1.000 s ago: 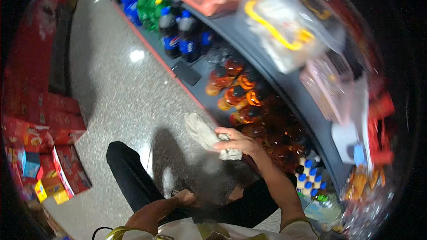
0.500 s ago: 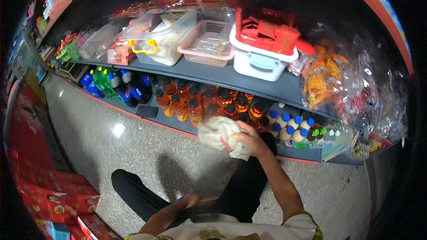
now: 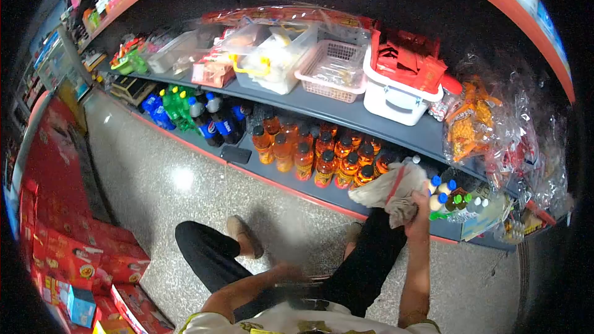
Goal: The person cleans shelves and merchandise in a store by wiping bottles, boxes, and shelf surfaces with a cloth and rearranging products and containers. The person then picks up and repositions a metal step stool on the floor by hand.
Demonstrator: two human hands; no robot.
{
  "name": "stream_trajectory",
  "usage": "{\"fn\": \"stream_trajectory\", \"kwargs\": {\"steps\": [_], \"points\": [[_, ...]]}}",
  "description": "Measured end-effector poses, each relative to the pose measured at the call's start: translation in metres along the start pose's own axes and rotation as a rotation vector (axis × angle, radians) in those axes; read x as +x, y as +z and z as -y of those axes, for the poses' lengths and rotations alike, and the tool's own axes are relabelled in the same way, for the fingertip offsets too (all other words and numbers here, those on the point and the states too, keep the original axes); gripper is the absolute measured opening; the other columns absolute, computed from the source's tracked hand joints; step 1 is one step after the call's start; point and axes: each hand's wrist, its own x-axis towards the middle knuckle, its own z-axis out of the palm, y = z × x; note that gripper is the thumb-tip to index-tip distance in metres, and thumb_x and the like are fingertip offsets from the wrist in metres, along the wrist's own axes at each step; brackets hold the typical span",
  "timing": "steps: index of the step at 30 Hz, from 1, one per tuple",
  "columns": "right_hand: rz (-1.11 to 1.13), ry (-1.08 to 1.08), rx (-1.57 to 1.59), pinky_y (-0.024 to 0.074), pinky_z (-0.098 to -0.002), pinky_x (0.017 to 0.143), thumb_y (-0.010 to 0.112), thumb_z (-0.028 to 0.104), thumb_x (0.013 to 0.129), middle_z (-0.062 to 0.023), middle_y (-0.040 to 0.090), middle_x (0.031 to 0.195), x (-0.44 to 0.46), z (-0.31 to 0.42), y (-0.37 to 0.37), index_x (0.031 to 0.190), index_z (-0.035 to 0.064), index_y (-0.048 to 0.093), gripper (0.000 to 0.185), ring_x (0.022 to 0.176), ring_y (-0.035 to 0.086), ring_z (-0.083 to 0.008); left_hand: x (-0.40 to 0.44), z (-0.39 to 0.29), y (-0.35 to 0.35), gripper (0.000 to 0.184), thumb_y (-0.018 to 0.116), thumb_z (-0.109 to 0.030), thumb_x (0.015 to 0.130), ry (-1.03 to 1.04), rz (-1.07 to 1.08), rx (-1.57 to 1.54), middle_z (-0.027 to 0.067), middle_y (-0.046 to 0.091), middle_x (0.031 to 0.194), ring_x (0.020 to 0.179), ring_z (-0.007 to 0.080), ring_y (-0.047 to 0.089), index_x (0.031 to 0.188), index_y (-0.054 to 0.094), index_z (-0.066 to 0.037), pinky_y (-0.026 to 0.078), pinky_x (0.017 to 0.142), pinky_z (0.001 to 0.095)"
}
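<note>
My right hand is closed on a pale beige cloth with a red stripe, over the front edge of the bottom shelf. The cloth hangs in front of several amber bottles and beside white bottles with blue caps. Low between my knees is my left hand, blurred, its fingers too indistinct to read.
Large cola bottles, green bottles and a black phone-like object are on the bottom shelf, left. Above, the middle shelf holds a pink basket and a white tub. Red cartons stand lower left.
My right hand has carried the cloth rightward along the bottom shelf, from the amber bottles towards the blue-capped ones. The view has turned, and a shoe now shows between my legs.
</note>
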Motion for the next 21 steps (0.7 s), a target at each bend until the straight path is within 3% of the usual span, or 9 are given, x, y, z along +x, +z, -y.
{"fn": "stream_trajectory", "kwargs": {"steps": [1,4,5,6,8,11,13,18,21], "points": [[0.038,-0.096,-0.078,0.0409,-0.037,0.099,0.056,0.023,0.079,-0.0129,0.049,0.129,-0.001,0.019,0.01,0.14,0.0025,0.03,0.069,0.117,0.051,-0.0256,0.004,0.002,-0.011,0.057,0.046,-0.057,0.09,0.106,-0.113,-0.017,0.0211,0.065,0.098,0.089,0.0341,0.064,0.106,0.064,-0.005,0.048,0.078,0.0486],[-0.083,-0.384,-0.464,0.0337,-0.0331,0.102,0.058,0.013,0.076,-0.0113,0.047,0.129,0.016,0.058,0.025,0.139,0.0029,0.029,0.07,0.119,0.047,-0.0218,0.029,-0.058,-0.151,0.056,0.041,-0.052,0.095,-0.098,0.138,-0.22,0.024,0.062,0.082,0.077,0.0363,0.061,0.098,0.064,-0.001,0.047,0.072,0.0484],[-0.164,-0.475,-0.674,0.0302,-0.0346,0.104,0.065,0.016,0.077,-0.0148,0.045,0.128,0.028,0.065,0.021,0.137,0.0014,0.032,0.07,0.119,0.043,-0.0233,0.029,-0.068,-0.192,0.052,0.041,-0.048,0.096,0.165,-0.166,-0.27,0.0233,0.06,0.076,0.074,0.0376,0.06,0.095,0.063,-0.001,0.047,0.071,0.0465],[-0.182,-0.548,-0.802,0.0296,-0.0352,0.104,0.064,0.015,0.081,-0.0151,0.045,0.127,0.04,0.072,0.026,0.133,-0.0016,0.036,0.062,0.12,0.042,-0.0238,0.034,-0.075,-0.23,0.043,0.044,-0.043,0.095,0.046,-0.16,-0.238,0.0189,0.063,0.108,0.099,0.0371,0.059,0.111,0.06,-0.007,0.047,0.088,0.0428],[-0.358,-0.774,-1.147,0.0331,-0.0384,0.101,0.065,0.014,0.081,-0.0178,0.049,0.12,0.071,0.065,0.026,0.126,-0.0024,0.043,0.052,0.114,0.047,-0.0295,0.027,-0.119,-0.322,0.037,0.05,-0.036,0.095,0.126,-0.494,-0.472,0.0139,0.062,0.078,0.075,0.0275,0.062,0.097,0.059,-0.001,0.05,0.071,0.0402],[-0.311,-0.896,-1.57,0.0411,-0.0447,0.089,0.062,0.01,0.076,-0.021,0.054,0.108,0.112,0.04,0.007,0.115,0.0009,0.055,0.041,0.102,0.051,-0.0389,0.043,-0.136,-0.425,0.038,0.051,-0.038,0.096,0.164,-0.542,-0.798,0.0082,0.064,0.089,0.077,0.0137,0.062,0.103,0.059,-0.001,0.052,0.071,0.029],[-0.402,-0.818,-1.557,0.0433,-0.0466,0.081,0.062,0.008,0.071,-0.0173,0.054,0.095,0.112,0.037,0.025,0.104,0.0053,0.06,0.033,0.092,0.053,-0.0359,0.05,-0.152,-0.48,0.039,0.053,-0.033,0.095,0.131,-0.586,-0.897,0.0097,0.06,0.095,0.08,0.0174,0.063,0.116,0.054,0.0,0.052,0.072,0.0294],[-0.176,-0.786,-1.504,0.0454,-0.0476,0.073,0.062,0.008,0.072,-0.0174,0.053,0.088,0.107,0.049,0.023,0.1,0.0072,0.061,0.028,0.083,0.056,-0.0367,0.096,-0.161,-0.55,0.038,0.053,-0.037,0.094,0.093,-0.534,-1.14,0.0077,0.054,0.084,0.076,0.0225,0.063,0.1,0.05,0.0,0.057,0.073,0.0348],[-0.29,-0.735,-1.564,0.0468,-0.0457,0.071,0.061,0.007,0.072,-0.0174,0.055,0.088,0.115,0.054,0.006,0.097,0.0073,0.062,0.025,0.083,0.056,-0.0364,0.118,-0.162,-0.564,0.036,0.053,-0.037,0.093,-0.031,-0.455,-1.09,0.0114,0.056,0.088,0.076,0.0254,0.065,0.103,0.05,-0.002,0.057,0.072,0.0359]]}}
